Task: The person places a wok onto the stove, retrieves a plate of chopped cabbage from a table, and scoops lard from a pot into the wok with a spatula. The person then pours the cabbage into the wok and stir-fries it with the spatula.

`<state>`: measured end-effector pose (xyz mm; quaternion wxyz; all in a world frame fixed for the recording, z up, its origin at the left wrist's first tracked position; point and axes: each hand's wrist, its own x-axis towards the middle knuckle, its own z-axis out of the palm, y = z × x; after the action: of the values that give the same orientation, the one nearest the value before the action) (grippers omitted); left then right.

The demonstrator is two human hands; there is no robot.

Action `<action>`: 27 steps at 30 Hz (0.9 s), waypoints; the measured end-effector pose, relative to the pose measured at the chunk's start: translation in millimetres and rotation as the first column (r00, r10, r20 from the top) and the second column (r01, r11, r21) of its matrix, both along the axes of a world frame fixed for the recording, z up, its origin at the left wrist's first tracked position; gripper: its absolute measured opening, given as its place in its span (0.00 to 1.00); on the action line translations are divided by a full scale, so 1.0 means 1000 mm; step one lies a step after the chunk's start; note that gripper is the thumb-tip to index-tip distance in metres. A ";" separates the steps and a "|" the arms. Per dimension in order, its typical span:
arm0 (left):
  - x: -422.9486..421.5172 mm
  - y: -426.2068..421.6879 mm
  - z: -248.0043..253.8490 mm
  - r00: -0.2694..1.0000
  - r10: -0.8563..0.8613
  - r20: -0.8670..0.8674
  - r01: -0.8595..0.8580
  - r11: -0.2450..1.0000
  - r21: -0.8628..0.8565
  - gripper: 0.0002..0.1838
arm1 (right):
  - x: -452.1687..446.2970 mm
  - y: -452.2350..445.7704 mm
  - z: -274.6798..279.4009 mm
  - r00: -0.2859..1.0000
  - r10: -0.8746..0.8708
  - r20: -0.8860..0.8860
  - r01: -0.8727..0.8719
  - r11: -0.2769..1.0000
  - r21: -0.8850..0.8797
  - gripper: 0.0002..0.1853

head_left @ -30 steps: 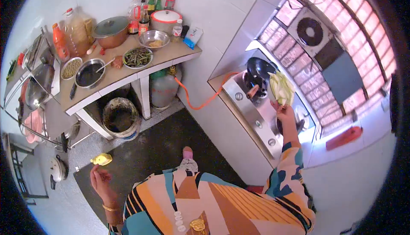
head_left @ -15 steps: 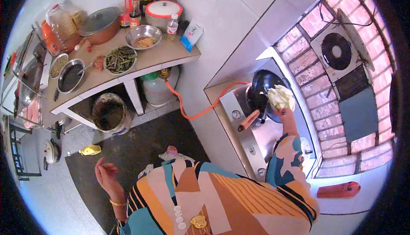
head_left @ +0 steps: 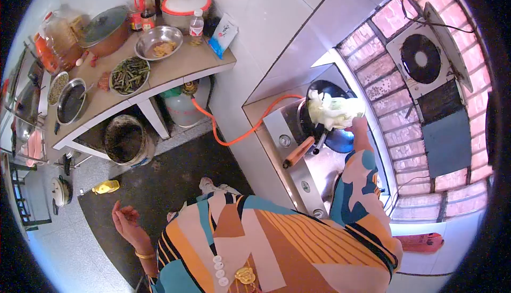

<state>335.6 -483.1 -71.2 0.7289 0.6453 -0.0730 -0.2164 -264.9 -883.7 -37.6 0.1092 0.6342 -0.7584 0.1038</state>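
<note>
My right hand (head_left: pixel 360 128) is closed at the edge of a shiny, bluish, rounded bowl (head_left: pixel 339 141), tilted beside the wok. Pale green and white cabbage leaves (head_left: pixel 334 109) spill in a heap over the black wok (head_left: pixel 318 91) on the stove. The leaves partly hide both the bowl's rim and the wok's inside. A wok handle (head_left: pixel 299 152) with a wooden grip points toward me. Low at the left, my left hand (head_left: pixel 130 223) hangs over the floor with its fingers apart, holding nothing.
An orange gas hose (head_left: pixel 214 139) runs from the gas cylinder (head_left: pixel 187 106) to the stove (head_left: pixel 294 154). The counter (head_left: pixel 199 65) carries a plate of cut green beans (head_left: pixel 129 76), a steel bowl (head_left: pixel 159 43), pots and bottles. A bucket (head_left: pixel 128 139) stands below; a yellow bottle (head_left: pixel 106 186) lies on the floor.
The cabbage has shifted left over the wok and spread out. My right hand has risen slightly, with more of the shiny bowl showing. The whole view has shifted a little; my left hand still hangs free.
</note>
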 end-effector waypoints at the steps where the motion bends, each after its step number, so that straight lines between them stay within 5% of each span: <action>1: -0.001 -0.001 0.000 1.000 0.000 -0.003 0.000 1.000 0.004 0.15 | 0.001 -0.004 0.002 0.999 -0.018 -0.028 0.018 1.000 -0.014 0.21; 5: -0.004 -0.007 0.006 0.999 0.011 0.040 -0.016 0.994 0.106 0.15 | 0.006 -0.019 0.008 0.992 -0.081 -0.100 0.074 0.995 -0.073 0.23; 9: 0.001 0.000 -0.006 0.997 0.052 -0.059 -0.053 0.998 -0.017 0.15 | 0.029 -0.022 0.021 0.977 -0.137 -0.161 0.115 0.984 -0.137 0.24; 13: 0.007 0.001 -0.013 0.998 0.021 -0.061 -0.020 1.000 0.009 0.15 | 0.039 -0.018 0.046 0.950 -0.099 -0.296 0.090 0.995 -0.044 0.25; 16: 0.013 0.002 -0.020 0.998 -0.003 -0.062 0.003 1.000 0.008 0.15 | -0.001 -0.025 0.035 0.889 0.138 -0.438 -0.170 0.985 -0.036 0.24; 18: 0.021 0.001 -0.026 0.997 -0.028 -0.073 0.030 0.999 0.019 0.15 | 0.042 -0.003 0.066 0.920 -0.046 -0.389 0.080 0.994 0.070 0.25; 21: 0.038 -0.001 -0.026 0.991 -0.108 -0.080 0.109 0.994 0.006 0.15 | 0.025 0.017 0.088 0.955 -0.118 0.271 0.063 0.977 0.204 0.25; 24: 0.057 -0.006 -0.026 0.966 -0.243 -0.088 0.245 0.969 0.012 0.14 | 0.020 0.058 0.095 0.392 -0.212 0.895 0.026 0.975 0.220 0.26; 27: 0.066 -0.027 -0.021 0.872 -0.477 -0.111 0.474 0.879 -0.056 0.14 | 0.038 0.110 0.076 -0.005 -0.152 0.988 -0.053 0.987 0.152 0.25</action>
<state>401.2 -510.4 -92.4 0.6650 0.5834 -0.1877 -0.4268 -226.9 -773.5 38.1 -0.5024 0.3525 -0.6395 0.4631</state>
